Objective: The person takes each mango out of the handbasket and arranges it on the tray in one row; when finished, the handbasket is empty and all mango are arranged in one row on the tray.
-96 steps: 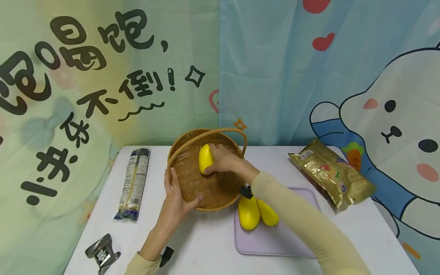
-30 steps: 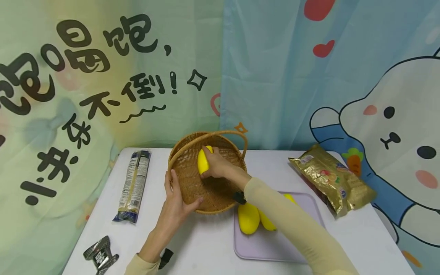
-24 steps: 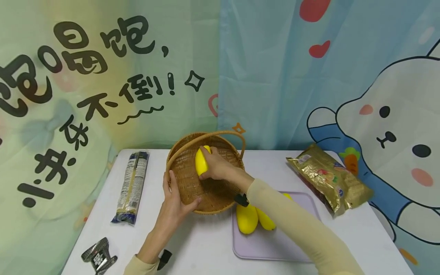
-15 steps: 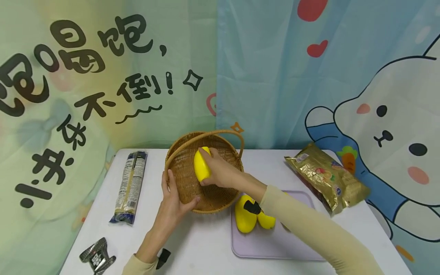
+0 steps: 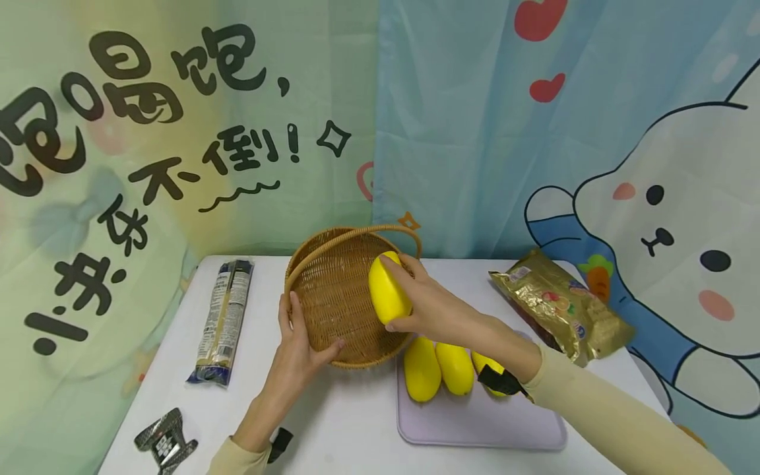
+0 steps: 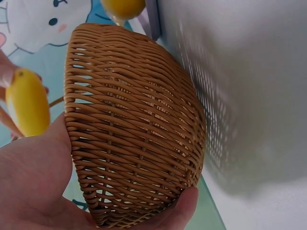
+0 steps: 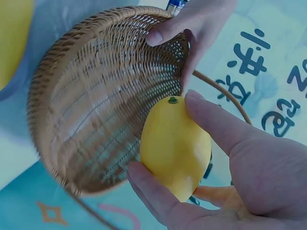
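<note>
A tilted wicker basket (image 5: 338, 297) with a hoop handle stands at the table's back. My left hand (image 5: 299, 349) grips its left side, thumb over the near rim; in the left wrist view its woven outside (image 6: 134, 120) fills the middle. In my right hand (image 5: 433, 297) is a yellow mango (image 5: 388, 288), held in front of the basket's right side. The right wrist view shows the mango's green stem end (image 7: 173, 100), with thumb and fingers around the fruit. Bare weave shows inside the basket. Several more mangoes (image 5: 422, 369) lie on a lilac tray (image 5: 475, 429), partly behind my right wrist.
A long clear-and-blue noodle packet (image 5: 222, 323) lies at the left, a small black wrapped packet (image 5: 166, 441) near the front left. The gold bag (image 5: 564, 307) sits at the back right. A printed curtain (image 5: 451, 132) hangs behind the white table (image 5: 338, 429).
My right hand has drawn the mango from deep in the basket toward its right rim. The right forearm has swung right, uncovering more mangoes on the tray. My left hand keeps its grip.
</note>
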`<state>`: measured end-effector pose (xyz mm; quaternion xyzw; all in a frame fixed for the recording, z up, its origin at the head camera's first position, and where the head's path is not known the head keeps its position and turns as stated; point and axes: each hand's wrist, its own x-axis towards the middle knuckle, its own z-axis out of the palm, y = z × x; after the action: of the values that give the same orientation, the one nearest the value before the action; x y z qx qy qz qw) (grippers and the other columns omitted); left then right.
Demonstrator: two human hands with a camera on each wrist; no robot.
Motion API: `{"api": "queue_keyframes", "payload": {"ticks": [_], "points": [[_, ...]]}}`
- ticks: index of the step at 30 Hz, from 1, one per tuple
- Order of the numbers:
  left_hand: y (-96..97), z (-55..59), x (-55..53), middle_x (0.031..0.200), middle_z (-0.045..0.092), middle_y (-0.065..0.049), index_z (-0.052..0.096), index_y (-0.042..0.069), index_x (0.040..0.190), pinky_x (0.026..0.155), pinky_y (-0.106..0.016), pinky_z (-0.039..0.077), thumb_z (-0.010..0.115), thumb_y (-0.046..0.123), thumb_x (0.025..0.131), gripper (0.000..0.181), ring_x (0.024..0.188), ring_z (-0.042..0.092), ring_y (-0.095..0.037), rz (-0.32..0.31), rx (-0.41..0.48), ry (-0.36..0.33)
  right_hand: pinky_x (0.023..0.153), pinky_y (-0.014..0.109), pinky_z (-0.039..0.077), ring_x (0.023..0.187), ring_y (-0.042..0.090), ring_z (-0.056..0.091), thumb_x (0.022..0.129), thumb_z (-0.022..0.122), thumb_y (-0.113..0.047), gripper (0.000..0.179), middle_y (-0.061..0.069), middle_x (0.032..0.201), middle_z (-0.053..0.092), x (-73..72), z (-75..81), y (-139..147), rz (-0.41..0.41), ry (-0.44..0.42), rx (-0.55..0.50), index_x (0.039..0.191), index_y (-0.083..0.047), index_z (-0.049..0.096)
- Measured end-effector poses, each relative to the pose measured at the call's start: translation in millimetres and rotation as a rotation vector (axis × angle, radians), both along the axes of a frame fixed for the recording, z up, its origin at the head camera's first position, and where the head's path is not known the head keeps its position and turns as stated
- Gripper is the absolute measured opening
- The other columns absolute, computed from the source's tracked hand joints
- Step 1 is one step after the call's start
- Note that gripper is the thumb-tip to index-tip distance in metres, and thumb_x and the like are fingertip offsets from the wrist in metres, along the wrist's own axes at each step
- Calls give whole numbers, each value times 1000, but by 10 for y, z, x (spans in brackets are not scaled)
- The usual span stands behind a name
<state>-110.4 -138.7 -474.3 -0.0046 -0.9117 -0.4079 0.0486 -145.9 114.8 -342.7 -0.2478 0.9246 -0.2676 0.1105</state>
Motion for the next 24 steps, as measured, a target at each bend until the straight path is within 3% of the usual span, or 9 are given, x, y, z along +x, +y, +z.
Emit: {"api": "queue_keyframes", "payload": {"ticks": [7, 13, 17, 24], "points": [[-6, 21, -26, 169, -11, -20, -13, 8, 162, 59, -32, 48, 82, 37, 86, 125, 79, 66, -35, 5, -8, -3, 101, 51, 51, 135, 40, 51, 87, 82, -28, 105, 20, 169, 7, 156, 56, 493, -69, 36, 21, 165, -24, 12], [-3, 15, -23, 168, -11, -20, -13, 8, 162, 57, -31, 47, 83, 35, 85, 126, 74, 64, -31, 4, 0, -5, 103, 63, 45, 140, 48, 40, 86, 83, -30, 105, 26, 166, 12, 233, -11, 967, -161, 52, 57, 164, -16, 14], [-1, 14, -16, 169, -11, -20, -13, 8, 162, 56, -31, 46, 83, 37, 85, 126, 70, 62, -28, 3, 3, -9, 98, 62, 49, 131, 48, 47, 86, 82, -34, 104, 30, 161, 19, 269, -86, 1288, -188, 84, 75, 163, -9, 17], [6, -16, -2, 168, -10, -21, -10, 6, 162, 61, -35, 51, 83, 39, 85, 126, 85, 67, -38, 6, -7, -5, 93, 66, 50, 127, 54, 45, 84, 84, -30, 106, 37, 157, 21, 330, -212, 1738, -227, 80, 105, 162, -5, 17]]}}
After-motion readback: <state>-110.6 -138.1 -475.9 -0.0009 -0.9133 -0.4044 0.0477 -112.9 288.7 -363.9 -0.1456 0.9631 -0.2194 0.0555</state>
